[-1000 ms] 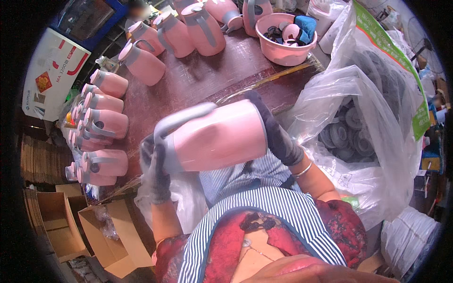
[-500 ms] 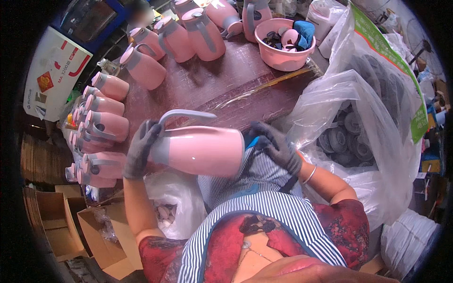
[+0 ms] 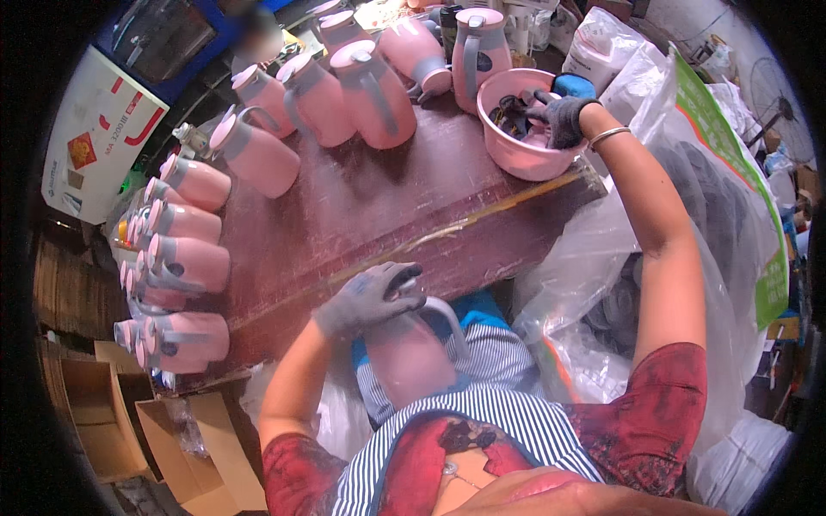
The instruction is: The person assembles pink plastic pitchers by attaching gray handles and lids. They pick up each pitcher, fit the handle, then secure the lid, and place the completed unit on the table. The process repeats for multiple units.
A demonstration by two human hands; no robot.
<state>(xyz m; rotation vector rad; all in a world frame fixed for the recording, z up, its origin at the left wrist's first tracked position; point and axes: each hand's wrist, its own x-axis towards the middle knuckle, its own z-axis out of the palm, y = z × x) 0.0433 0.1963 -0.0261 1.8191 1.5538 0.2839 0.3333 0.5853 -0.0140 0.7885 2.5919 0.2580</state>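
A pink jug (image 3: 413,357) with a grey handle stands upright in my lap, against my striped apron. My left hand (image 3: 368,297), in a grey glove, is closed over the jug's top. My right hand (image 3: 561,116), also gloved, reaches far forward into a pink bowl (image 3: 525,155) on the dark red table (image 3: 379,215). Its fingers are bent down among small dark parts in the bowl. Whether they hold one is hidden from me.
Several pink jugs (image 3: 370,86) stand along the table's far edge and more (image 3: 185,258) line its left side. Large clear plastic bags (image 3: 619,284) of dark parts sit at my right. Open cardboard boxes (image 3: 129,421) lie on the floor at lower left.
The jug, held sideways in both hands before, now stands upright in my lap under my left hand. My right hand has let go of it and reached into the pink bowl.
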